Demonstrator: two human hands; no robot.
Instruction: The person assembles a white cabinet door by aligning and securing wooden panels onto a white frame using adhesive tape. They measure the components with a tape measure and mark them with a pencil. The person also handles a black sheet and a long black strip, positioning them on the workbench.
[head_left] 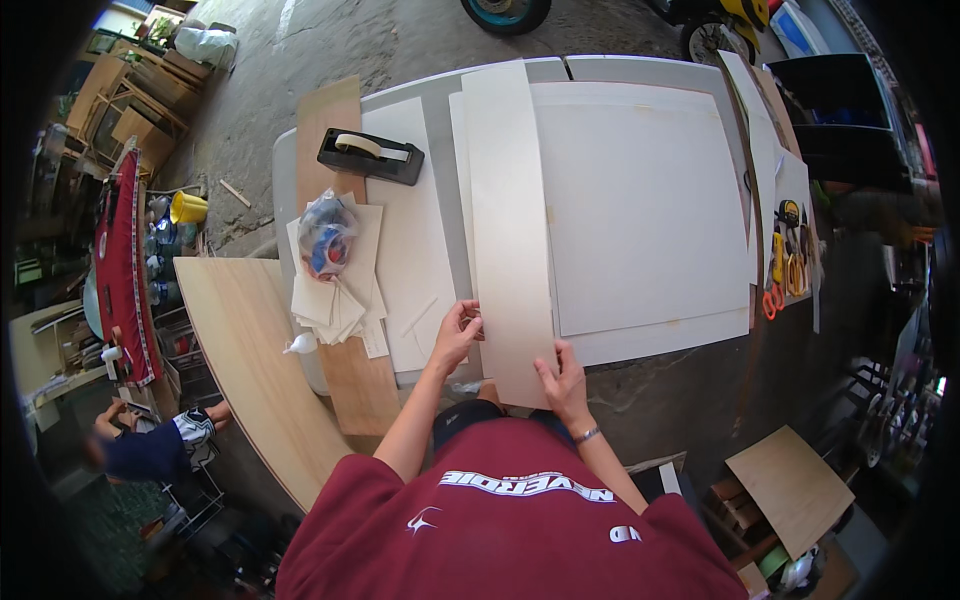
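Note:
A long white board strip (510,220) lies lengthwise over the table, its near end jutting past the front edge toward my body. At its left edge, my left hand (457,335) pinches the side with curled fingers. Lower down on the opposite edge, my right hand (565,385) grips the strip, thumb on top and part of the fingers hidden. Under and beside the strip are large white sheets (640,200), stacked and slightly offset. A narrower white sheet (410,230) lies to the left.
A black tape dispenser (370,157), small cards (340,305) and a plastic bag (328,237) sit at the left. Scissors (774,290) and a tape measure (789,213) lie at the right. A plywood panel (250,350) leans nearby; a person (160,445) sits beyond it.

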